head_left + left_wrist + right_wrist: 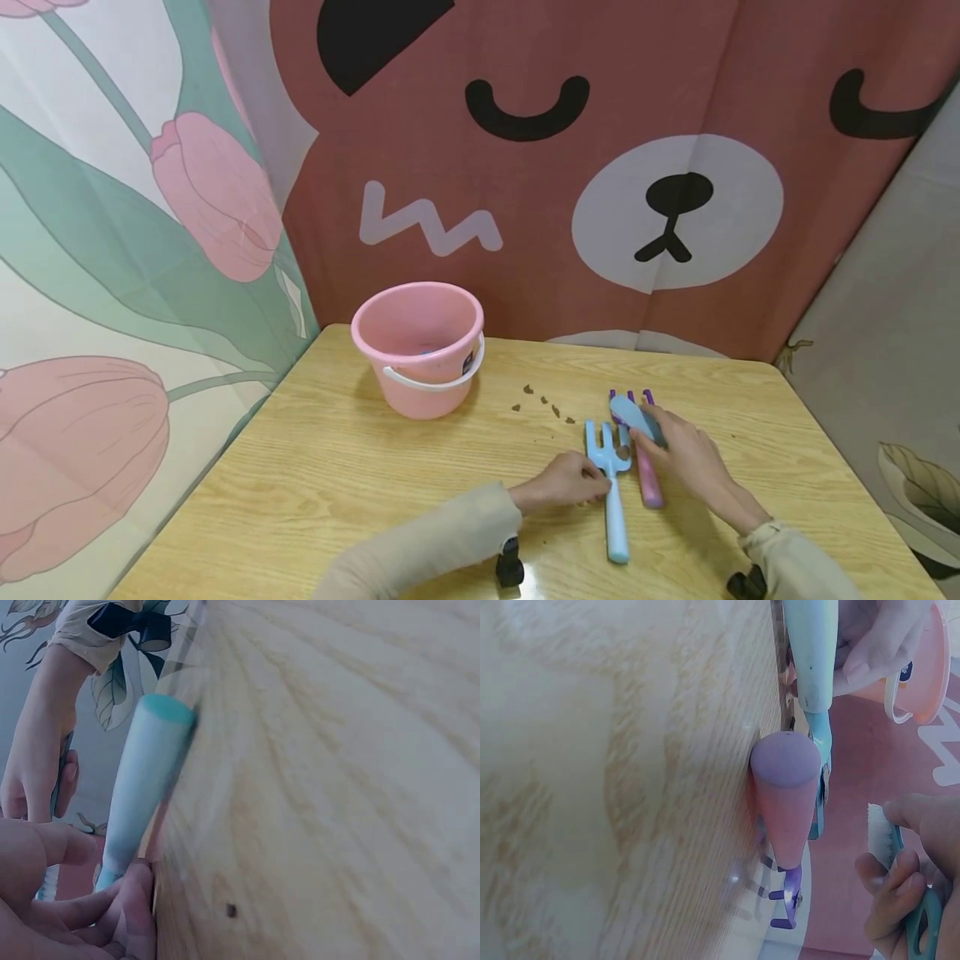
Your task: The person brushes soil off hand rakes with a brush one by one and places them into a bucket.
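A light-blue toy garden fork [615, 508] lies with its tines toward the back, a brown bit [623, 452] on its head. My left hand [564, 482] pinches the fork near its neck, and the left wrist view shows the fingers on both sides of the handle [146, 765]. In my right hand [693, 458] is a small blue brush [628, 412], held above the fork and the rake; its white bristles [879, 834] show in the right wrist view. Just right of the fork lies a toy rake with a pink handle [648, 483] and purple tines, partly covered by the brush.
A pink bucket [427, 392] with a white handle stands at the back left, something blue inside. Several brown bits [556, 411] lie scattered between bucket and fork. Printed cloth [525, 208] hangs behind the wooden table [300, 483] and along its sides.
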### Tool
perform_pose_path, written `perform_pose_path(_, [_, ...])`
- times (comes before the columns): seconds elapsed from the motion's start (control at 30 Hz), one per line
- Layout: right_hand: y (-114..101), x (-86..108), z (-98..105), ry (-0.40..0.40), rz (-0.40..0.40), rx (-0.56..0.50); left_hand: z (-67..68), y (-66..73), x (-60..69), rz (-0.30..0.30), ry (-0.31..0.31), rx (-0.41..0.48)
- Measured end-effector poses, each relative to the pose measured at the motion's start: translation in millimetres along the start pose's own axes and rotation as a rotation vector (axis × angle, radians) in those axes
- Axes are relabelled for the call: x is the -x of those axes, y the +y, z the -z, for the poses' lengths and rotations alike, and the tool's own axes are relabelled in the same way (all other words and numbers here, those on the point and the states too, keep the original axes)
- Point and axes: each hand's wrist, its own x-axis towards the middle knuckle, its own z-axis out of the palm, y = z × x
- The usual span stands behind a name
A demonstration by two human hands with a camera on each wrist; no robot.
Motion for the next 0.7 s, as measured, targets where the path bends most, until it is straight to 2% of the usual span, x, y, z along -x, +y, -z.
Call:
perform_pose_path(0.17, [0.6,1.3,-1.3,-0.003,-0.005,0.002,-0.4,2.6,-0.7,0.035,-0.005,-0.043])
perform_pose_path(0.33, [1.0,1.6,-1.9,-0.006,-0.009,0.000,-2.7,6.2,-0.4,0.031,-0.007,-0.092])
perform_pose_path(0.5, [0.2,0.6,-1.6,-0.005,-0.010,-0.005,-5.7,8.7,-1.7,0.041,0.017,-0.100])
perform_pose_path(0.7, [0.2,2.4,0.2,-0.003,-0.006,-0.003,-9.3,9.2,-4.6,0.093,0.050,-0.123])
